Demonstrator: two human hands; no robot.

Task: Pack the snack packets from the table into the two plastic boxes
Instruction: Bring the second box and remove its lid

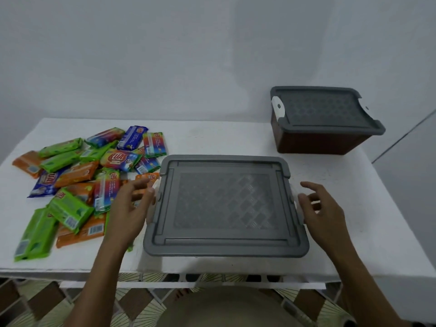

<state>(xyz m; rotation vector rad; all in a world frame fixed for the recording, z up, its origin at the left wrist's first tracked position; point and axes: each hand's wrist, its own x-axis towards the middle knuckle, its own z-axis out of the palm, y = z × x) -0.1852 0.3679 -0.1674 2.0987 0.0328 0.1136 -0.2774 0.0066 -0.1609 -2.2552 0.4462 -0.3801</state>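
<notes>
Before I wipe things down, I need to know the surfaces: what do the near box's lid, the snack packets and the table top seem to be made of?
The near box's lid looks like moulded grey plastic, matte, with an embossed diamond pattern. The snack packets look like glossy printed plastic film; they catch light and crinkle. The table top is white and dull, possibly painted or laminated; it is hard to tell.

Two lidded grey-topped boxes, near point(226, 205) and far right point(323, 119); colourful snack packets point(77, 178) heaped at left.
</notes>
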